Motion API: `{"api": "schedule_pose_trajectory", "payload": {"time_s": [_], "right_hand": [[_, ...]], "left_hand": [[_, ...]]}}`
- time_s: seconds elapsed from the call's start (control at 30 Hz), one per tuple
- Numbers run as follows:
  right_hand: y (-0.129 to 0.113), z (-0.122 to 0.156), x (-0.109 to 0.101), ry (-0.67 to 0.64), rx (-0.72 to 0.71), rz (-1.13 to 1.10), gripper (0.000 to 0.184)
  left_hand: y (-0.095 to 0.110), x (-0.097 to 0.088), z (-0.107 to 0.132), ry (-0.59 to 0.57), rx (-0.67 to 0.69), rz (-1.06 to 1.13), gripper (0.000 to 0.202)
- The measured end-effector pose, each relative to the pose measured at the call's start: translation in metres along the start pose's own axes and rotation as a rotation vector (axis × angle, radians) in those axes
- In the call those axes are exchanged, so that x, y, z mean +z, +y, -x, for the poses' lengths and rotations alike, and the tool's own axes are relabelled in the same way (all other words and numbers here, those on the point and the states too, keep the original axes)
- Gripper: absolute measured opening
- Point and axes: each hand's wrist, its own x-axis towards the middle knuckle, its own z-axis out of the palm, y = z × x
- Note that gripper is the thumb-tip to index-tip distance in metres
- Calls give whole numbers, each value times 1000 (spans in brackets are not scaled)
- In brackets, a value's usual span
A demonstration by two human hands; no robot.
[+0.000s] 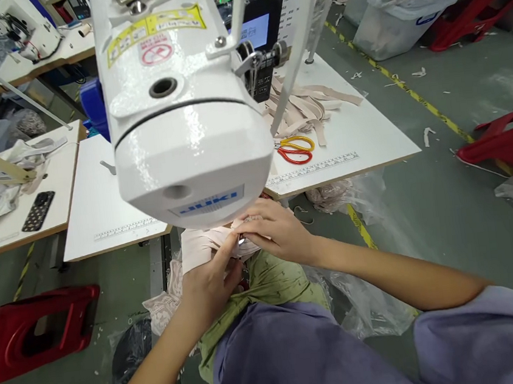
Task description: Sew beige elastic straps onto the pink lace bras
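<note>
A pale pink fabric piece (195, 250) lies in folds under the front end of a white sewing machine (191, 144). My left hand (209, 288) pinches the fabric from the left, thumb and fingers closed at its edge. From the right, my right hand (279, 229) presses its bent fingers onto the same fabric, fingertips almost meeting my left thumb. A small shiny metal bit shows between the fingertips; I cannot make out what it is. Pale lace (169, 299) hangs to the left of my left hand. The machine head hides the needle area.
On the white table (370, 137), scissors with red and yellow handles (296, 149) lie beside a pile of beige strips (305, 110). A phone (38, 210) is on the left table. Red stools (39, 331) and plastic bins (395, 31) stand around.
</note>
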Motion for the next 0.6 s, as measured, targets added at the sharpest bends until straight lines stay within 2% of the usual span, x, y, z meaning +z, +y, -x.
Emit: {"api": "schedule_pose_trajectory", "payload": {"time_s": [0.07, 0.13, 0.23, 0.3, 0.37, 0.43, 0.53, 0.6], "right_hand": [[5, 5, 2, 9, -121, 84, 26], [9, 6, 1, 20, -174, 191, 30], [8, 5, -4, 10, -191, 274, 31], [4, 6, -6, -9, -133, 246, 31], [-1, 10, -5, -44, 25, 94, 28], [-3, 13, 0, -68, 305, -201, 26], [1, 8, 11, -26, 706, -640, 32], [8, -4, 20, 27, 788, -714, 40]], "left_hand": [[-7, -2, 1, -21, 19, 6, 53], [-17, -5, 0, -57, 78, 26, 52], [-33, -9, -3, -74, 218, 40, 48], [-37, -10, -7, -31, 271, 25, 48], [-35, -9, -8, 10, 261, 2, 49], [-27, -9, -8, 16, 211, -15, 50], [-11, -13, -7, -30, 115, -28, 49], [0, -16, -5, -76, 26, -38, 49]]}}
